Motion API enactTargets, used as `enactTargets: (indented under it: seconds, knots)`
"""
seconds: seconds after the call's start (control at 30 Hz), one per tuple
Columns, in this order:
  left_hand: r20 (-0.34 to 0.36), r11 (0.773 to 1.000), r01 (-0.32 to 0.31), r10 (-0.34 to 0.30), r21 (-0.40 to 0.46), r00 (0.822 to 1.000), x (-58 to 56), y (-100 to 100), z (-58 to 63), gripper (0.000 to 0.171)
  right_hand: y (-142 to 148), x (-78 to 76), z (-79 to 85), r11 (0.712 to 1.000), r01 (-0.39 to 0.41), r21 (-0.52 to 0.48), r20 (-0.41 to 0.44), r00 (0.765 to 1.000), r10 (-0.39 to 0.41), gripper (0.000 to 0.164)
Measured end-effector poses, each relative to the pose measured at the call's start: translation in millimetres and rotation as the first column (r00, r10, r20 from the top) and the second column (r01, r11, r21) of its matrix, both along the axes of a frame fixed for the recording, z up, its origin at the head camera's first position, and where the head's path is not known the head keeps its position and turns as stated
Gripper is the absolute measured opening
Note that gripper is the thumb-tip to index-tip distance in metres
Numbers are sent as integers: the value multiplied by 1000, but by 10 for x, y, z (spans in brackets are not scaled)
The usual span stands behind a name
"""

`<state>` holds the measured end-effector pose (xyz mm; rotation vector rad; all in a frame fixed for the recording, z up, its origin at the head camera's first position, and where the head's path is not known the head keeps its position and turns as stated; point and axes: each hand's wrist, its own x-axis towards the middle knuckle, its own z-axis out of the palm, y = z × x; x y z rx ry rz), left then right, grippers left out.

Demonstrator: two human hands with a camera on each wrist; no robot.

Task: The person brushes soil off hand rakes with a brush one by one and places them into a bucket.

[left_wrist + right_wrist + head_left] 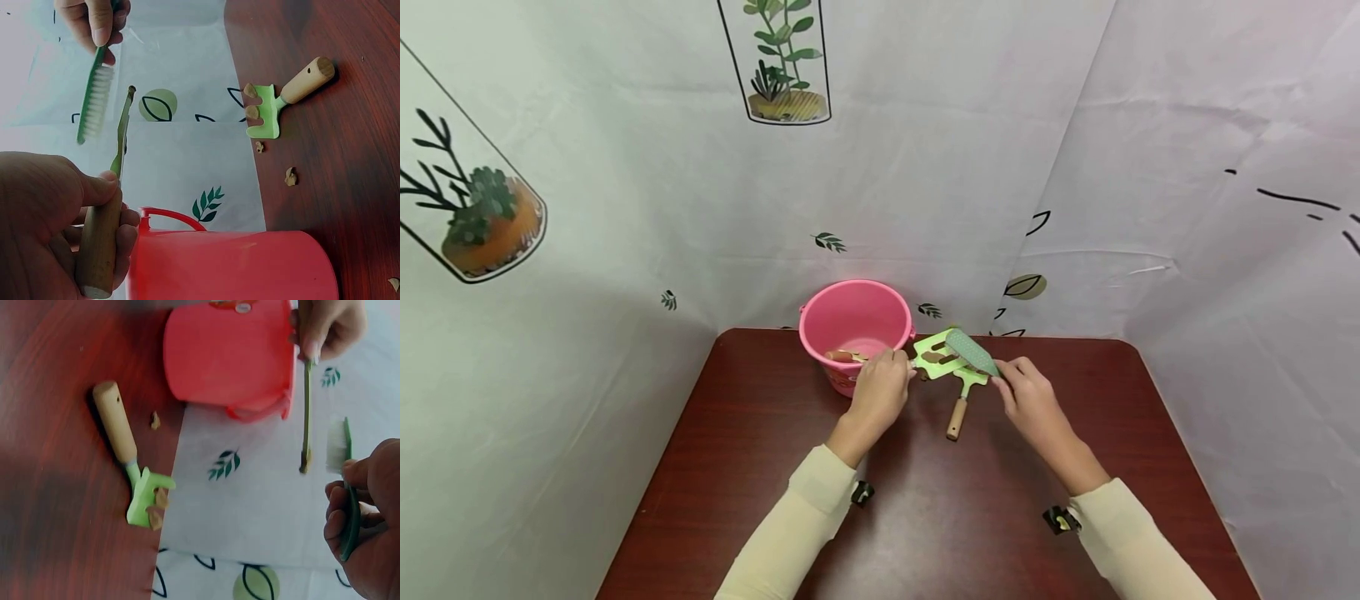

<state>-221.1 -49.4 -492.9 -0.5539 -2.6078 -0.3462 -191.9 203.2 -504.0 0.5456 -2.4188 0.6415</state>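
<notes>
My left hand grips the wooden handle of a small garden fork, its light-green slotted head held up beside the bucket. In my right hand is a green brush with pale bristles, held by its handle. The bristles face the fork head, and the brush overlaps it in the head view. Brown bits cling near the fork's tip. Below lies a second light-green fork with a wooden handle; brown pieces are at its tines.
A pink bucket stands at the table's back edge, left of the forks. Inside it rests another wooden-handled tool. Loose brown bits lie on the dark red table. A patterned cloth wall rises behind.
</notes>
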Motion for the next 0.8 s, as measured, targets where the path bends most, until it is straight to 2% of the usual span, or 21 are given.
enactTargets:
  seconds: [0.2,0.43,0.8]
  knots:
    - [12,1000,-14,14,-19,1000,6,20,16,24,-136,71,2,998,-34,45,33,999,33,28]
    - [1,1000,-10,10,-2,1000,23,42,21,23,-255,93,11,994,-67,83,45,997,64,29]
    - [-24,999,0,-1,-36,1000,23,62,3,22,-277,59,23,993,-19,113,65,998,11,27]
